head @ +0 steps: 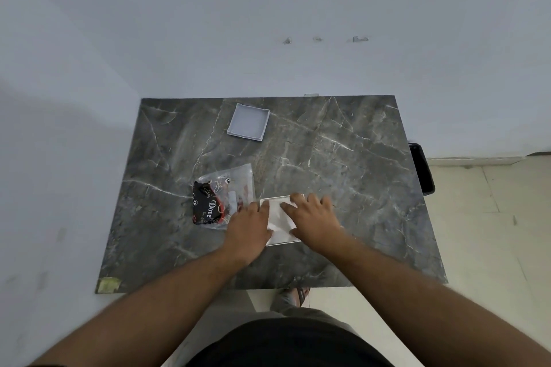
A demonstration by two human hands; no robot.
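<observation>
— Bag on the far left, what is it?
— A clear plastic bag (pixel 238 179); it lies flat on the dark marble surface (pixel 343 158), and a black printed pack (pixel 205 205) is inside it; behind it, on the wall side, a shallow grey tray (pixel 249 122) stands alone, well apart.
— And the hands?
— The left hand (pixel 249 228) covers the near right corner of the bag; its fingers (pixel 262 207) are nearly straight and touch the left edge of the white box (pixel 283 238); they grip nothing that I can see.
— Where is this box?
— Near the front of the surface, just beside the bag, between both hands; a white sheet (pixel 275 213) lies in it.
— The right hand?
— The right hand (pixel 314 219) rests flat on the sheet and on the right side of the box; its fingers (pixel 298 198) are spread and straight, pressing, not gripping; further right, a black bin (pixel 422 168) stands on the floor beside the surface.
</observation>
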